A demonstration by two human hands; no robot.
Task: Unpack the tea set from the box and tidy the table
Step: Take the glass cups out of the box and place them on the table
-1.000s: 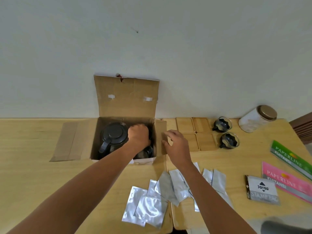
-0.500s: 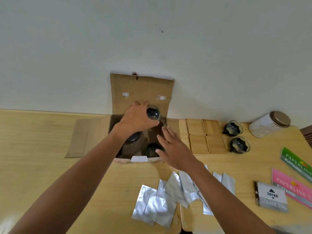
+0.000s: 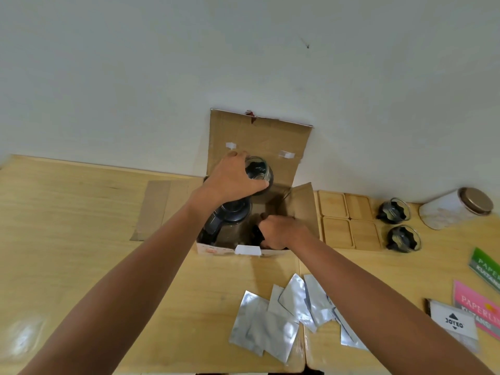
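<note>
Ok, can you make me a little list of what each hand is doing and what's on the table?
left hand: holds a glass cup above the box
right hand: down inside the box, gripping something dark
teapot: in the box
cups out: two, right of the coasters
coasters: four wooden squares beside the box
foil packets: loose pile near the front edge
jar: lying on its side, far right

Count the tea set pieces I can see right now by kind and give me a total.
Glass cups: 3, one in the left hand, two on the table
Wooden coasters: 4
Teapot: 1, in the box
Total: 8
</note>
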